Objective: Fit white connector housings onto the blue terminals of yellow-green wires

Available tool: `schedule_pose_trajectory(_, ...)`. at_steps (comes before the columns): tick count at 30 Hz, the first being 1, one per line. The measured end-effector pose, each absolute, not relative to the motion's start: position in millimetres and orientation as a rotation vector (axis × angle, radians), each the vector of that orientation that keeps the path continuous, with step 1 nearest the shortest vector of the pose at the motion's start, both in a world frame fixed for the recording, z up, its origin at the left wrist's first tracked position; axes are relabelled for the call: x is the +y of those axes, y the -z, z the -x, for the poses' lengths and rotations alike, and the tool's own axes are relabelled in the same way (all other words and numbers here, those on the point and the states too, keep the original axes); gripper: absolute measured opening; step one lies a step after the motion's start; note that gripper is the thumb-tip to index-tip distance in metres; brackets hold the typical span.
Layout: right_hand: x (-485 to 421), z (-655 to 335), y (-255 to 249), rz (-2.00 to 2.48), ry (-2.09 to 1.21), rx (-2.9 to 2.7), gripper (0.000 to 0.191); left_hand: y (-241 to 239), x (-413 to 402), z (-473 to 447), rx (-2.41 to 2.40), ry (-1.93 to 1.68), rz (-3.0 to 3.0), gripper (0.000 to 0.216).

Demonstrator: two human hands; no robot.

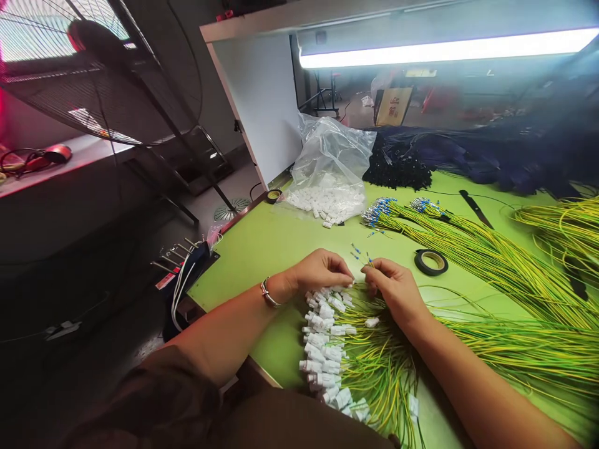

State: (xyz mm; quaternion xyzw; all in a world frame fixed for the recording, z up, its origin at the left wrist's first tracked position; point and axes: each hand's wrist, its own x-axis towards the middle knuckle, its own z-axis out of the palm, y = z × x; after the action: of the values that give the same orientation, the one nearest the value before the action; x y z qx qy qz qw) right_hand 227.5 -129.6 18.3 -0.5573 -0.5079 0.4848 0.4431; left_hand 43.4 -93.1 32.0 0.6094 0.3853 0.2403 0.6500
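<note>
My left hand (322, 269), with a bracelet at the wrist, is closed in a pinch over the green tabletop. What sits between its fingertips is too small to make out. Just right of it, my right hand (390, 284) pinches yellow-green wires (368, 259) near their blue-sleeved terminal ends. A few loose-looking blue terminals (355, 249) show just beyond the fingertips. Below both hands lies a row of white plastic connectors (322, 349) fitted on yellow-green wires (384, 355). One white connector (372, 322) rests on top of those wires, near my right wrist.
A clear plastic bag (334, 149) of white connectors stands at the back. Beside it are black parts (397, 165). Wire bundles (468, 255) with blue terminals, a black tape roll (430, 262) and a black-handled tool (475, 209) lie right. A fan (103, 75) stands left.
</note>
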Motion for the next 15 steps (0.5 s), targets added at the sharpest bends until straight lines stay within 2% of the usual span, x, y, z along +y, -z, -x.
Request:
schedule_pose_trajectory(3,-128.2,-230.5,-17.1,1.354,-1.228,-1.116,0.027,-44.5,-89.9,-29.4,0.725,-0.258,-1.552,0.022)
schedule_pose_trajectory(5,-127.5,-231.7,-15.1,1.324,-1.256,-1.08,0.032,-47.1,-85.7,-24.5,0.715,-0.237,-1.655,0.019)
schedule_pose_trajectory(11,-126.5,-232.6,-10.8,1.336,-1.212,-1.122,0.032,-35.3,-50.4,-26.7,1.472,-0.914,-1.813,0.018)
schedule_pose_trajectory(15,-127.0,-232.0,-12.2,1.356,-1.182,-1.092,0.024,-28.7,-18.9,-27.8,1.515,-0.956,-2.217,0.026)
